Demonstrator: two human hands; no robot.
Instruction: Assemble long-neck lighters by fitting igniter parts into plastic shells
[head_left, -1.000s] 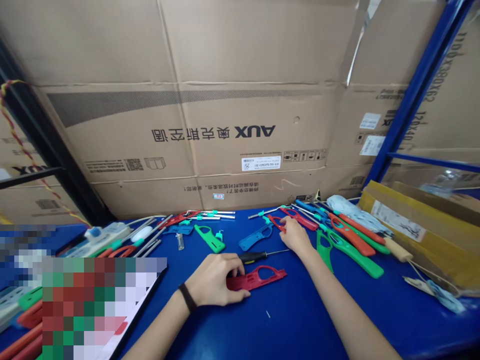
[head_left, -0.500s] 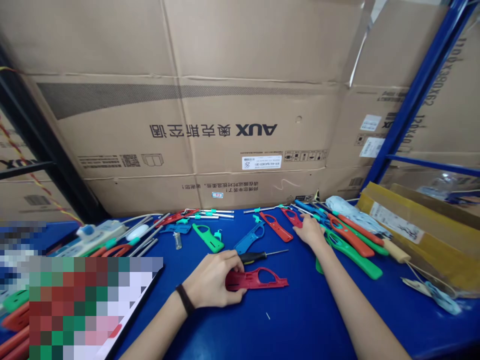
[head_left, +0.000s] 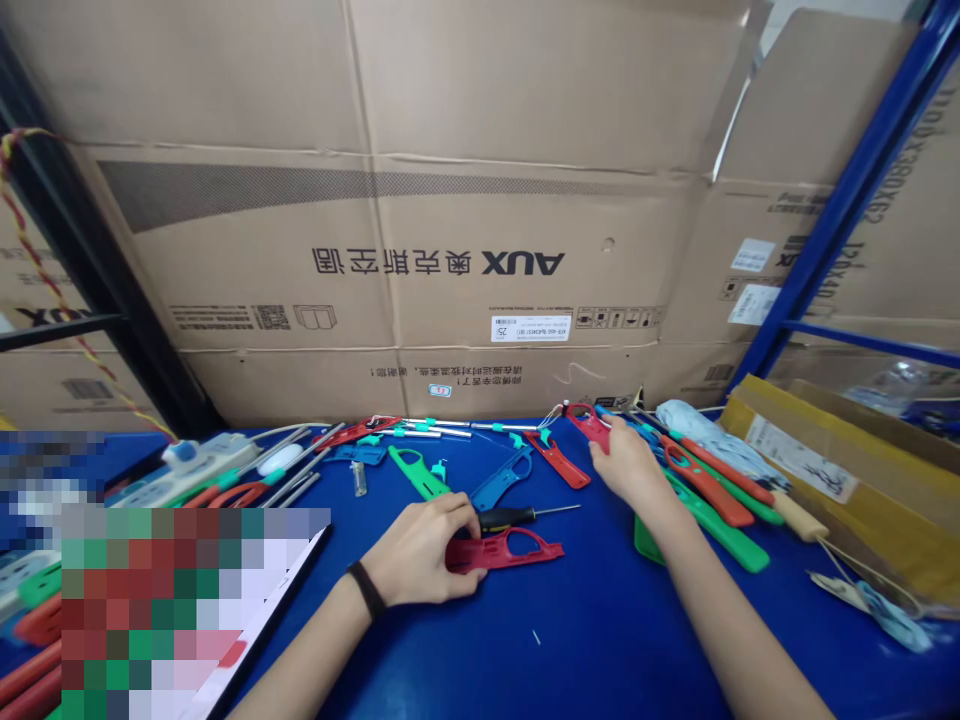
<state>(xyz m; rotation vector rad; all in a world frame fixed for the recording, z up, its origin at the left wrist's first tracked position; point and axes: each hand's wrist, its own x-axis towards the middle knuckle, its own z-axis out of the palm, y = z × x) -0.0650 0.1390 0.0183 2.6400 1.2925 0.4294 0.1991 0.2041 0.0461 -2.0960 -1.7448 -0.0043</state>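
My left hand (head_left: 427, 552) grips the left end of a red lighter shell half (head_left: 517, 556), fingers and thumb on opposite edges. The shell has an oval trigger opening and shows its ribbed inside. Just behind it lies a screwdriver (head_left: 506, 517), its handle partly hidden by my left fingers. Farther back, my right hand (head_left: 630, 462) is closed on a second red lighter shell piece (head_left: 587, 425); the fingertips hide part of it. Near these lie a blue shell half (head_left: 504, 480), another red one (head_left: 559, 462) and a green one (head_left: 416, 472).
Metal lighter tubes (head_left: 427, 430) lie along the back by the cardboard (head_left: 450, 200). Assembled lighters (head_left: 712, 520) are piled at right beside a yellow-taped box (head_left: 840, 480). At left are a power strip (head_left: 202, 465), more lighters and a blurred-out patch. A small pin (head_left: 536, 637) lies in front.
My right hand has shifted slightly, and the red piece at its fingers sits a little higher and farther back. My left hand keeps its grip. The whole view has shifted slightly.
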